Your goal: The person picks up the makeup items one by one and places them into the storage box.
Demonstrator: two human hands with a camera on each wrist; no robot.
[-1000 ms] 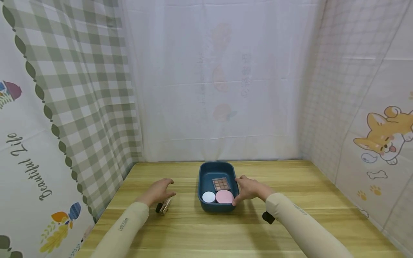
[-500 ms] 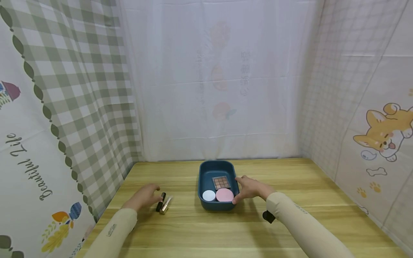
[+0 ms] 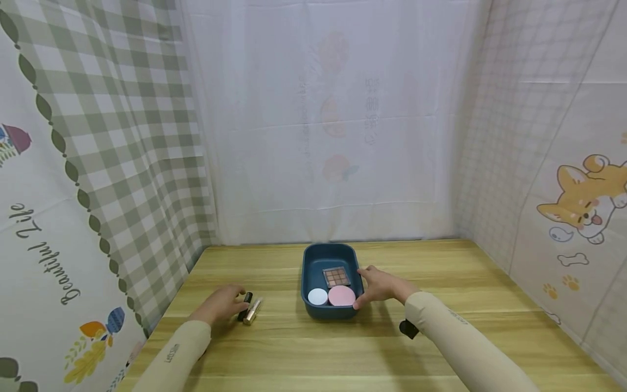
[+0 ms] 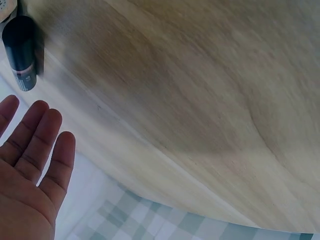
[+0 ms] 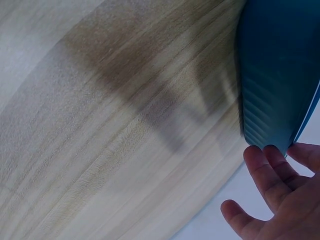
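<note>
My left hand (image 3: pixel 219 306) is beside a black cosmetic tube (image 3: pixel 244 308) on the table, fingers near its left side. In the left wrist view the fingers (image 4: pixel 46 137) are extended, with a gap to the black tube (image 4: pixel 21 50). A gold lipstick-like tube (image 3: pixel 252 312) lies just right of it. My right hand (image 3: pixel 381 286) touches the right side of a dark blue bin (image 3: pixel 329 313), thumb near its front corner. Inside the bin are an eyeshadow palette (image 3: pixel 336 277), a white round item (image 3: pixel 317 297) and a larger pink round item (image 3: pixel 342 296).
The wooden table (image 3: pixel 303 354) extends around the bin. A white curtain (image 3: pixel 274 163) hangs behind it, with a green checked cloth (image 3: pixel 147 136) at the left and a printed cloth (image 3: pixel 539 163) at the right. A small black object (image 3: pixel 408 329) shows under the right wrist.
My left hand moved left from above the tubes, uncovering the black one, then lowered slightly beside it. The right hand stayed at the bin.
</note>
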